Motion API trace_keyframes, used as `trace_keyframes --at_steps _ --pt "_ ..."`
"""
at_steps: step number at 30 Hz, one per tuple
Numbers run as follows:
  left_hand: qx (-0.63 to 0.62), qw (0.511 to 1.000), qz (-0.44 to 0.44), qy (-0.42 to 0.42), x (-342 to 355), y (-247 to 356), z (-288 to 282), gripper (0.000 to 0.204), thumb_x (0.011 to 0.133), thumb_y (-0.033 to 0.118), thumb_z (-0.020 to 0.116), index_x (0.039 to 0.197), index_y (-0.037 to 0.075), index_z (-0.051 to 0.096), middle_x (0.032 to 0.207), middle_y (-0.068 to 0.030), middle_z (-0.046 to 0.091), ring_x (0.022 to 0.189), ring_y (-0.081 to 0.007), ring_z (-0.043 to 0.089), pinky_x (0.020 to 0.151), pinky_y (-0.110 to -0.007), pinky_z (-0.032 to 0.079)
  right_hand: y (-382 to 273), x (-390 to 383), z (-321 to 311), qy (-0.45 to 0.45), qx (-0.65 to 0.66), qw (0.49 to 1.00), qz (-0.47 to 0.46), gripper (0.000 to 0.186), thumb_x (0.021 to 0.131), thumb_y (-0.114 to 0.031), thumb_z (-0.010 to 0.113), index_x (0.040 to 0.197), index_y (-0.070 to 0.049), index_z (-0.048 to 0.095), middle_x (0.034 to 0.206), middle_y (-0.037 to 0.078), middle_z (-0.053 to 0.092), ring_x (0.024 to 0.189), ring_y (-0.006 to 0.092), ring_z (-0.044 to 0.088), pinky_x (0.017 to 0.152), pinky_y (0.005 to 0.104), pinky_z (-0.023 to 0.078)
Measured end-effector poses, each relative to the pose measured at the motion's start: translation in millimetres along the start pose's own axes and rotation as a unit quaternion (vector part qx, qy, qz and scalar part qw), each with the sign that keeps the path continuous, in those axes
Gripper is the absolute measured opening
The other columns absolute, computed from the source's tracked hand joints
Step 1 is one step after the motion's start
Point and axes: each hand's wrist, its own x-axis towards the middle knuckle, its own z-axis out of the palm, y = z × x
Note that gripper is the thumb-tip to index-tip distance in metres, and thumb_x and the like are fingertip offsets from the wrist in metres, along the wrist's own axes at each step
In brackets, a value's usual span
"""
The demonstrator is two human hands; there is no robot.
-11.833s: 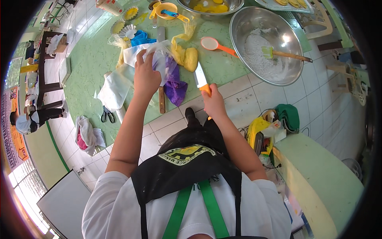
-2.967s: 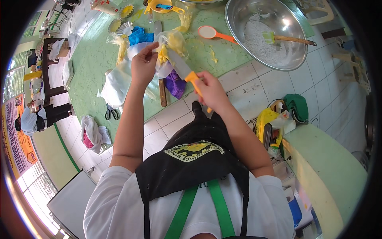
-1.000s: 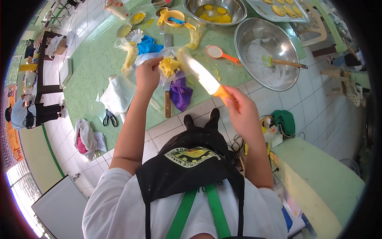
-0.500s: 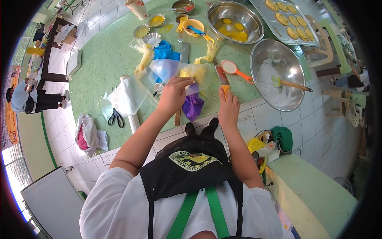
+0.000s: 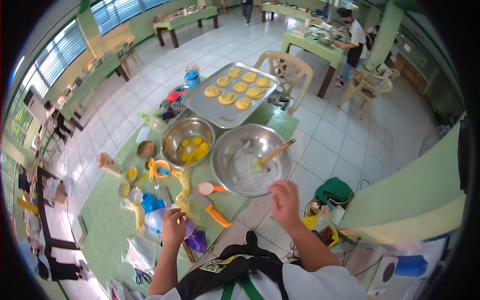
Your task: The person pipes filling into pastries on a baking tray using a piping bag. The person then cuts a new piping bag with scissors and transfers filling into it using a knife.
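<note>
My left hand (image 5: 173,227) hovers over the near part of the green table, fingers loosely bent and apart, with nothing visible in them. Beneath and beside it lie a clear plastic bag (image 5: 154,219) and a purple cloth (image 5: 197,241). My right hand (image 5: 285,204) has its bent fingertips on the near rim of a wide metal bowl (image 5: 226,176). White powder (image 5: 248,168) and a green spatula with a wooden handle (image 5: 273,155) are inside that bowl. Between my hands, a knife with an orange handle (image 5: 218,216) rests on the table, near an orange measuring scoop (image 5: 206,188).
A second metal bowl (image 5: 168,152) holds egg yolks. Beyond it, a tray (image 5: 225,119) carries several yellow pastries. Scissors (image 5: 142,276), a blue cloth (image 5: 152,202) and small fluted tins lie leftward. A plastic chair (image 5: 306,75) stands behind the tray; a co-worker (image 5: 355,37) is farther off.
The view has swung rightward. My right hand has let go of the knife, which now lies on the table, and has moved to the powder bowl's rim. My left hand has come off the plastic bag.
</note>
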Motion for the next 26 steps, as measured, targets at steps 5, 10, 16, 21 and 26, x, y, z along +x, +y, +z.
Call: trace_keyframes --at_steps 5,10,16,21,26 --pt "0.102 0.995 0.007 -0.018 13 11 -1 0.02 0.071 0.001 0.063 0.089 0.005 0.068 0.109 -0.0172 0.06 0.102 -0.0347 0.057 0.087 -0.041 0.048 42 -12 -91 0.148 -0.097 0.981 0.08 0.027 0.072 0.014 0.048 0.092 -0.001 0.058 0.094 0.013 0.055 0.086 0.0264 0.055 0.073 0.0306 0.045" --pt "0.037 0.998 -0.018 -0.056 10 3 21 0.029 0.076 -0.001 0.055 0.102 0.004 0.066 0.116 -0.0236 0.055 0.108 -0.0412 0.055 0.094 -0.045 0.045 99 -98 -131 0.214 -0.143 0.949 0.183 0.021 0.082 0.011 0.05 0.098 0.001 0.059 0.096 0.012 0.056 0.089 0.0241 0.056 0.081 0.0328 0.048" --pt "0.001 0.998 -0.053 0.034 -5 12 11 0.025 0.076 -0.001 0.052 0.096 0.005 0.065 0.108 -0.0167 0.057 0.098 -0.0363 0.058 0.085 -0.044 0.048 168 -202 -142 0.189 -0.185 0.894 0.362 0.021 0.086 0.0 0.055 0.105 0.002 0.061 0.105 0.014 0.061 0.095 0.0259 0.06 0.086 0.0339 0.049" --pt "-0.031 0.92 -0.271 0.282 -34 -112 -8 0.023 0.077 0.004 0.057 0.099 0.002 0.057 0.094 -0.0193 0.061 0.091 -0.0365 0.06 0.078 -0.042 0.049 158 -188 -118 0.116 -0.182 0.885 0.413 0.022 0.085 -0.001 0.053 0.105 0.003 0.061 0.103 0.014 0.063 0.097 0.0253 0.06 0.088 0.0342 0.048" --pt "-0.276 0.787 -0.532 0.144 -18 -198 -21 0.035 0.086 0.028 0.065 0.112 0.007 0.056 0.099 -0.0111 0.066 0.083 -0.0326 0.065 0.074 -0.041 0.051 122 -169 -82 0.08 -0.113 0.9 0.414 0.023 0.085 0.0 0.053 0.106 0.003 0.06 0.105 0.014 0.062 0.098 0.025 0.059 0.09 0.0346 0.047"
